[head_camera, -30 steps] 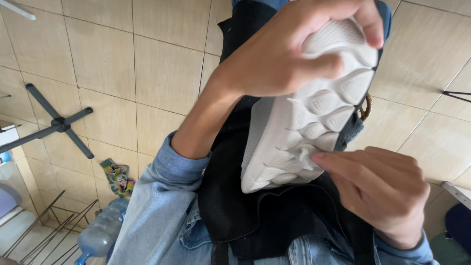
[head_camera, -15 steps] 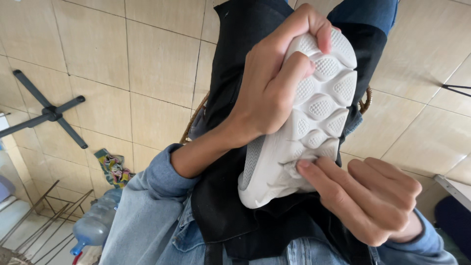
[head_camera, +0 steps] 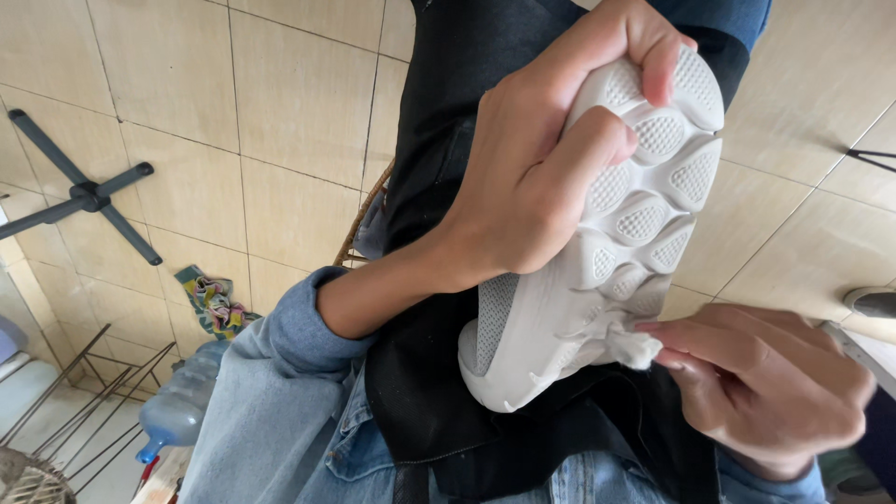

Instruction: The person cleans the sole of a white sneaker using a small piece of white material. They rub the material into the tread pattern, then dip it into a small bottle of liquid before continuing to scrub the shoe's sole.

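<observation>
A beige tiled floor (head_camera: pixel 168 84) lies below, with a black apron (head_camera: pixel 467 75) across the lap. The left hand (head_camera: pixel 532 177) grasps a white shoe (head_camera: pixel 597 252), sole facing up, thumb and fingers wrapped around its front. The right hand (head_camera: pixel 765 383) pinches a small white wad (head_camera: pixel 635 347) pressed against the sole's heel end.

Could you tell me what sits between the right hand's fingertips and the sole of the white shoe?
In the head view, a small white wad lies between the right hand and the white shoe sole, pressed against it.
</observation>
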